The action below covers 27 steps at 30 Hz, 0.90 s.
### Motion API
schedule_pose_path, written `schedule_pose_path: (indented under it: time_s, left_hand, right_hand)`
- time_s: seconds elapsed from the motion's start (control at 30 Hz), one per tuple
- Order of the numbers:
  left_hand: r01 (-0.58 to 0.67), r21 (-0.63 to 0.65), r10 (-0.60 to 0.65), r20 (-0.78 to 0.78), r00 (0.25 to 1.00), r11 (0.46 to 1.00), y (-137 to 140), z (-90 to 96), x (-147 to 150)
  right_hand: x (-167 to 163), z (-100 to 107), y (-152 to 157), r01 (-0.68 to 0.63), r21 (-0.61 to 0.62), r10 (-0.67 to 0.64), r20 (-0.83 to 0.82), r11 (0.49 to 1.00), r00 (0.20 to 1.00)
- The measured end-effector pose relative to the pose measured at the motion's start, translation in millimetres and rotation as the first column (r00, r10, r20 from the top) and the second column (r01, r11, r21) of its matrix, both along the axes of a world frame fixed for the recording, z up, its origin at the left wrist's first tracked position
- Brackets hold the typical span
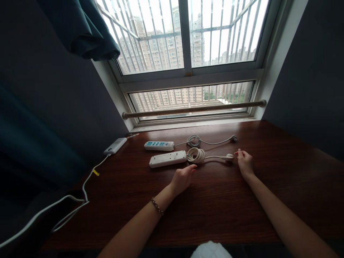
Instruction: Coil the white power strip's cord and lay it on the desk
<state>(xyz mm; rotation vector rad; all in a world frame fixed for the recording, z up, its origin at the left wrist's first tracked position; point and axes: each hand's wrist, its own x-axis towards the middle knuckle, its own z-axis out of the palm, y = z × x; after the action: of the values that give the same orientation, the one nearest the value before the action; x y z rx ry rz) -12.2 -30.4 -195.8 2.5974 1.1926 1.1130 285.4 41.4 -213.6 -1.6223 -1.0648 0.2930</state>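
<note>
A white power strip [168, 159] lies face down on the wooden table, its cream cord wound into a coil [196, 155]. From the coil the cord runs right to a white plug [229, 156]. Just below the coil is my left hand [184, 178], fingers loosely bent and holding nothing I can see. My right hand [244, 163] rests right of the plug, fingertips apart from it and loosely bent. Behind lies a second power strip [159, 145] with blue-green sockets facing up. Its grey cord is coiled [194, 141] too and ends in a dark grey plug [233, 138].
Another white strip [115, 146] sits at the table's left edge, with a white cable [85, 186] trailing down from it. Behind the table [215, 204] are a window sill and a horizontal rail [193, 109]. Blue curtains [88, 36] hang at left.
</note>
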Motion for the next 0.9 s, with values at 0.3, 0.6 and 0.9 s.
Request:
schedule_pose_path:
  time_s: [0.3,0.6,0.9]
  left_hand:
    - [0.124,0.020,-0.119,-0.158,0.980,0.992,0.8,2.9,-4.8]
    - [0.146,0.037,-0.122,-0.370,0.921,0.989,0.6,-3.8,-4.5]
    - [0.129,0.061,-0.099,-0.360,0.928,0.990,1.6,-4.5,-6.7]
  right_hand:
    - [1.0,-2.9,1.9,-0.010,0.001,0.010,-0.013,1.000,1.000]
    - [3.1,-7.3,4.4,-0.018,-0.002,0.018,-0.027,1.000,0.999]
    - [4.1,-8.3,3.3,-0.022,-0.003,0.022,-0.016,1.000,1.000]
